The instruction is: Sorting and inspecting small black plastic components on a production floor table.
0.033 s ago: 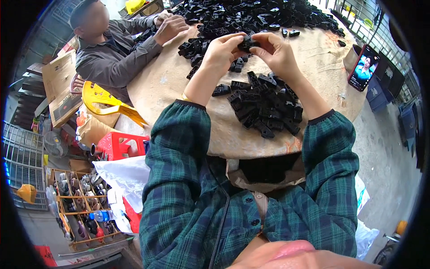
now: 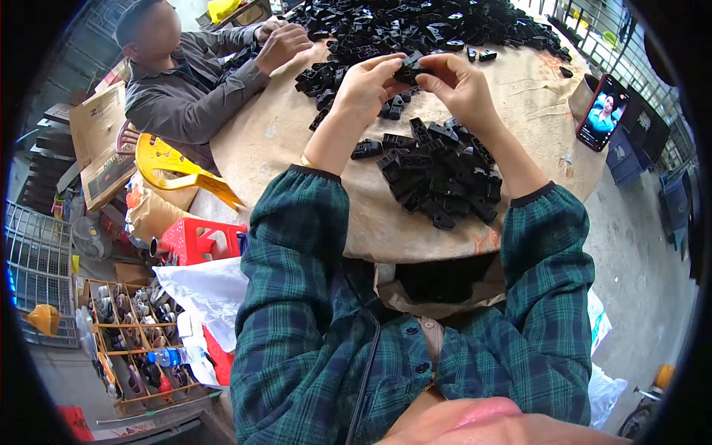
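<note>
- The left hand (image 2: 365, 83) is reaching out over the round desk (image 2: 282, 141), its fingers (image 2: 386, 65) curling closed around one end of a small black plastic part (image 2: 410, 72).
- The right hand (image 2: 458, 85) is meeting it from the other side, its fingers (image 2: 437, 68) pinching the same small black plastic part, so both hands are gripping it together just above the desk.
- The held part is sitting between the two sets of fingertips, above the gap between the near pile and the far heap.
- A near pile of black parts (image 2: 439, 174) is lying on the desk just below the hands, between the two forearms in green plaid sleeves.
- A far heap of black parts (image 2: 415, 26) is spreading across the far side of the desk, beyond the hands.
- A co-worker's hand (image 2: 285, 42) is resting at the left edge of that heap, coming from a grey sleeve.
- A phone (image 2: 602, 111) is leaning upright at the right rim of the desk, its screen lit.
- A yellow plastic stool (image 2: 174, 167) and a red crate (image 2: 194, 241) are standing on the floor to the left of the desk.
</note>
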Tool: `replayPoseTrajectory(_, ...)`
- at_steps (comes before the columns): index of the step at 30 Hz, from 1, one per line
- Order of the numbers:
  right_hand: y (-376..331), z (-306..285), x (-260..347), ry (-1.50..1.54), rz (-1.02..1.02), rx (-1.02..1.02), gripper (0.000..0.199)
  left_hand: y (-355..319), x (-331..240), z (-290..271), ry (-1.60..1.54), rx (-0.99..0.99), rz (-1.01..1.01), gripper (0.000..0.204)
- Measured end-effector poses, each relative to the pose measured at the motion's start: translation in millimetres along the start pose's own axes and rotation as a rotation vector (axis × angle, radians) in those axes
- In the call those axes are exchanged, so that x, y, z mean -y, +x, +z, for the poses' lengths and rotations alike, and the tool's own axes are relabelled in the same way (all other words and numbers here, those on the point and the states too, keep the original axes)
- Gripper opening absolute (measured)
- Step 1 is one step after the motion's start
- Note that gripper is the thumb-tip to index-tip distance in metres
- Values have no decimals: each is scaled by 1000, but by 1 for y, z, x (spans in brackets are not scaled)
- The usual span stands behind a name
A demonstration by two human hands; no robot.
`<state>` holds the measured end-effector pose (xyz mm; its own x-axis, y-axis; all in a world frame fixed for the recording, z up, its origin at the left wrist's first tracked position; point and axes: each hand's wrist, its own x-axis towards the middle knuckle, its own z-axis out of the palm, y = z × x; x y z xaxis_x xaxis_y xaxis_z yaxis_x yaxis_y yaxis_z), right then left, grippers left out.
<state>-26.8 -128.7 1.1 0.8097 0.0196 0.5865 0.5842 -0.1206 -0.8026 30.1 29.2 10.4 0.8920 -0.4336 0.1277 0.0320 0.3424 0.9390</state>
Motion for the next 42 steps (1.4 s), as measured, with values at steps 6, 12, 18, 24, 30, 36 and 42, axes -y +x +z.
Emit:
replayPoseTrajectory(6, 4, -8, 6, -315, -358, 26, 28, -9, -7, -7, -132, 110, -227, 27)
replayPoseTrajectory(12, 7, -14, 7, -488, -590, 80, 30, -10, -9, -11, -101, 232, -312, 31)
replayPoseTrajectory(18, 4, -12, 4, -379, -462, 145, 29, -14, -13, -10, 21, 240, -377, 30)
replayPoseTrajectory(24, 0, -11, 6, -258, -367, 144, 28, -15, -15, -6, 32, 155, -395, 29)
replayPoseTrajectory(30, 0, -15, 7, -428, -451, 183, 27, -19, -18, -5, -9, 216, -321, 37)
replayPoseTrajectory(36, -4, -18, 7, -547, -386, 160, 35, -23, -13, -1, 326, 256, -57, 35)
replayPoseTrajectory(42, -9, -26, 8, -54, 69, 337, 35, -26, -7, 15, 444, 273, 212, 29)
